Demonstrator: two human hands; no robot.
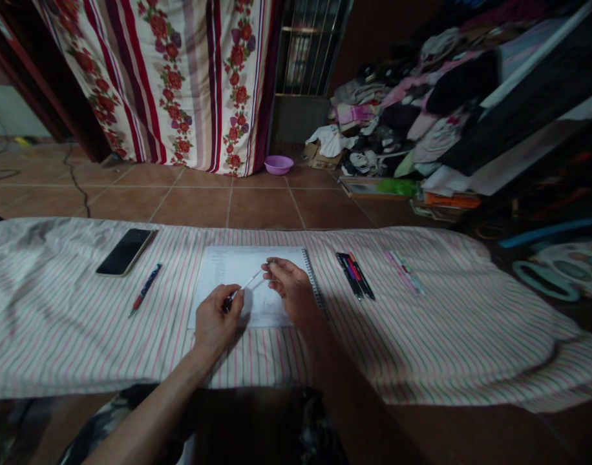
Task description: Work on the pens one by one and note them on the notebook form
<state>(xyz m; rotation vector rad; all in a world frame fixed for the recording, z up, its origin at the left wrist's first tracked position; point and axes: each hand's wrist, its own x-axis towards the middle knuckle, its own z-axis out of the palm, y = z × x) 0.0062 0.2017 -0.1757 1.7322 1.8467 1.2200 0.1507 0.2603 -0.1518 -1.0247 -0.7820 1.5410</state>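
Note:
My left hand (215, 321) is closed round the dark barrel of a pen (227, 303). A thin white stick, which looks like an ink refill (250, 281), slants up from it toward my right hand (295, 290). The right fingers pinch a small dark piece (271, 262) at the upper end of the stick; whether the two are joined I cannot tell. Both hands are above an open spiral notebook (217, 270), its wire binding on the right side. Faint writing shows along the left of its page.
On the striped cloth (451, 336) lie a phone (126, 252) and a blue-and-red pen (145, 290) to the left. Several dark pens (355, 276) and lighter pens (405, 274) lie to the right. Beyond are a purple basin (278, 166), a floral curtain (194, 84) and heaped clothes (402, 110).

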